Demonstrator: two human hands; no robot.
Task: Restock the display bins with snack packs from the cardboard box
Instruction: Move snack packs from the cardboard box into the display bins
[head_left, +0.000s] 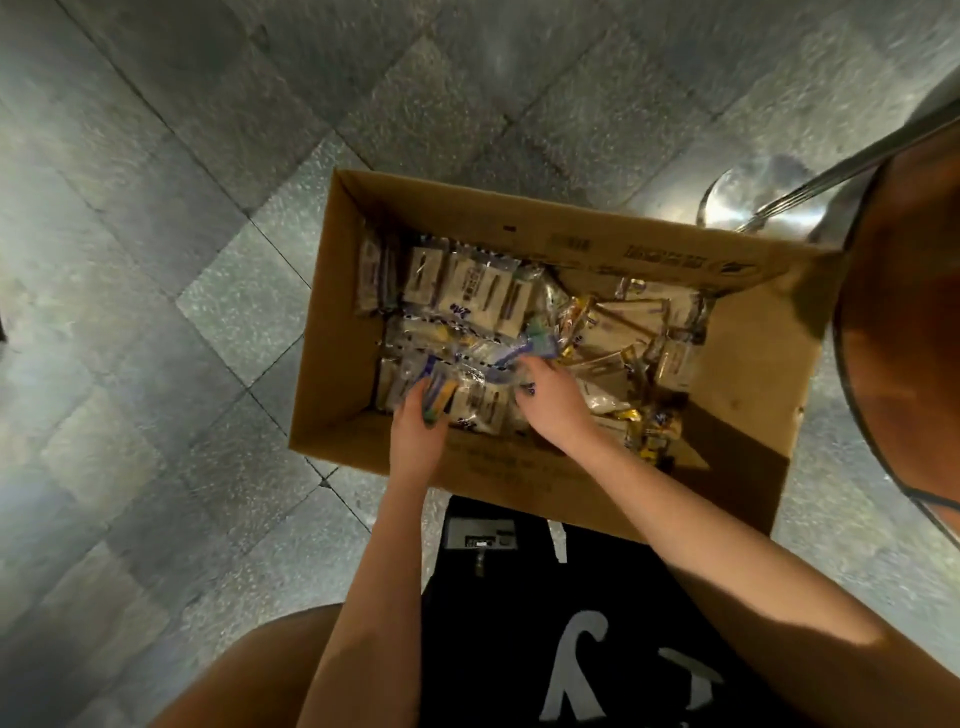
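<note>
An open cardboard box (332, 332) stands on the tiled floor below me, holding several snack packs (478, 296) in clear and white wrappers, with yellow-wrapped ones (649, 431) toward the right. My left hand (415, 431) reaches into the box's near left corner and grips a purple and yellow pack (436, 389). My right hand (550, 400) is in the middle of the box, fingers curled on a clear purple-edged pack (498, 358). No display bins are in view.
A round wooden table top (904, 332) overhangs the box's right side, with its metal pole and shiny round base (748, 202) behind the box. Grey stone floor tiles (156, 260) stretch to the left and far side. My dark clothing is at the bottom.
</note>
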